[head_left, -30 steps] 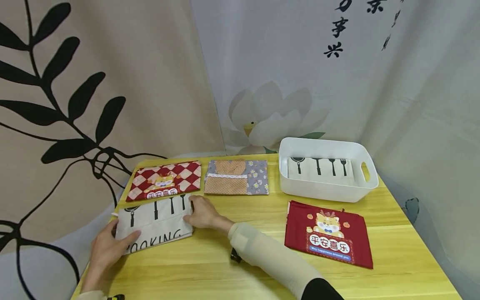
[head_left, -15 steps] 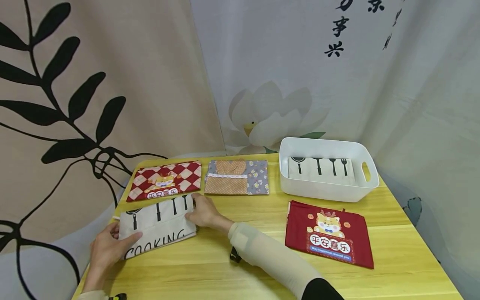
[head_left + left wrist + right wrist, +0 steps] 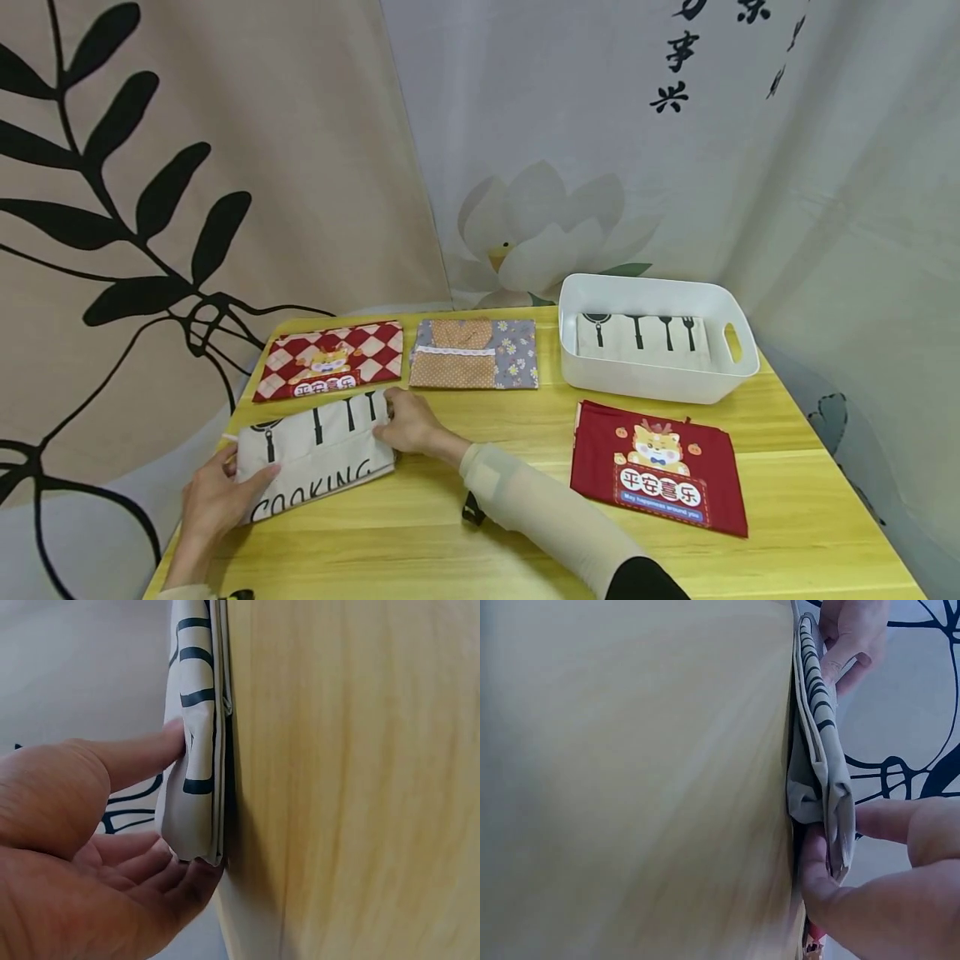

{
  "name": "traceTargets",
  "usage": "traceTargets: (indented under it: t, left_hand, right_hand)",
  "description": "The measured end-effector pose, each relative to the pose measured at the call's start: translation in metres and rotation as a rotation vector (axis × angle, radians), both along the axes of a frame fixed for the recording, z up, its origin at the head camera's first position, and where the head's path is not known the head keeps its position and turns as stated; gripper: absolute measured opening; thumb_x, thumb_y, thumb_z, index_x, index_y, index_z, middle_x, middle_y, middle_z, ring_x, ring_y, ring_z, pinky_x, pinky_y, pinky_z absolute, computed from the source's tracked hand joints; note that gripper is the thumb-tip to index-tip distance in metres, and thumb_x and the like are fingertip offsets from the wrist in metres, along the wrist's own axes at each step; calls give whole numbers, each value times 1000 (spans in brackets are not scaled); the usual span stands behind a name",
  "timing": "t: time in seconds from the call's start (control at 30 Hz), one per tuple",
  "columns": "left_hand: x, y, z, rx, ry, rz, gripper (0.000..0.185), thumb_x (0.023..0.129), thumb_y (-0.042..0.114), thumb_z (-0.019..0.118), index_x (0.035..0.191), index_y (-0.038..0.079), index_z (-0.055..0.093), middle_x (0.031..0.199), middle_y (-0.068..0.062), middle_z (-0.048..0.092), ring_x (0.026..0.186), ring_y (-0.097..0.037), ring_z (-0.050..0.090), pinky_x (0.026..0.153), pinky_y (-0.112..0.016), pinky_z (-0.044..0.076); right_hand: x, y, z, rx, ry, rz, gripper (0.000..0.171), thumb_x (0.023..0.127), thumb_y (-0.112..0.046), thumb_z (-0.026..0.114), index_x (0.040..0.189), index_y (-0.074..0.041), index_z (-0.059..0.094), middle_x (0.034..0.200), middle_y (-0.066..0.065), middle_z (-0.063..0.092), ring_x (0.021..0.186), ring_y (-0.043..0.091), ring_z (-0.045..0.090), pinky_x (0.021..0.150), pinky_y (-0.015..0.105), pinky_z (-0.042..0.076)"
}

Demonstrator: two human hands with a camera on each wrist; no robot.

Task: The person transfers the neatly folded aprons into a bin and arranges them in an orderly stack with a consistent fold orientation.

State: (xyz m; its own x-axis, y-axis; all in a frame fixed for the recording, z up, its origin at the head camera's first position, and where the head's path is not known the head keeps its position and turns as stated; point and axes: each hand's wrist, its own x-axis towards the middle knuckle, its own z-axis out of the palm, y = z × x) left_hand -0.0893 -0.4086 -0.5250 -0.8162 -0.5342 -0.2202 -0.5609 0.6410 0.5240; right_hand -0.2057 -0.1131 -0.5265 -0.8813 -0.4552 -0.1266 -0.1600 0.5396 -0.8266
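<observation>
Both hands pinch a folded cream cloth (image 3: 315,454) printed "COOKING" at the near left corner of the yellow worktop (image 3: 525,542): the left hand (image 3: 213,500) grips its outer end, thumb on top and fingers beneath, while the right hand (image 3: 408,425) pinches the opposite end. The cloth seems just lifted off the surface, so the pick-up looks under way. Far to the right of the grip stands a white bin (image 3: 652,337) already holding a matching cloth; carrying it there would call for keeping both ends level so the folds hold.
</observation>
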Motion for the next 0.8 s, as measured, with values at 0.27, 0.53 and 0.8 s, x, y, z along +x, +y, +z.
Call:
traceTargets:
  t: [0.27,0.53,0.8]
  left_hand:
    - [3,1,1,36,3,-3,97,106,34,78,174,-9,25,158,-48,49,141,-60,56,118,-71,51]
    - [2,8,1,94,56,22,95,109,34,76,177,-4,23,163,-47,47,148,-60,55,120,-69,53]
    - [-3,14,5,110,104,30,94,109,34,76,178,-2,24,163,-43,51,148,-57,58,105,-50,66]
  right_hand:
    - [3,4,2,-68,-66,12,74,96,-8,83,164,-2,55,111,8,73,92,12,62,79,23,57]
    - [5,8,0,-108,-51,4,77,96,-5,82,167,-4,52,132,16,77,106,16,72,91,26,66]
    - [3,18,-1,-164,-50,-19,74,98,-5,82,166,-5,53,128,11,74,100,11,66,88,22,63]
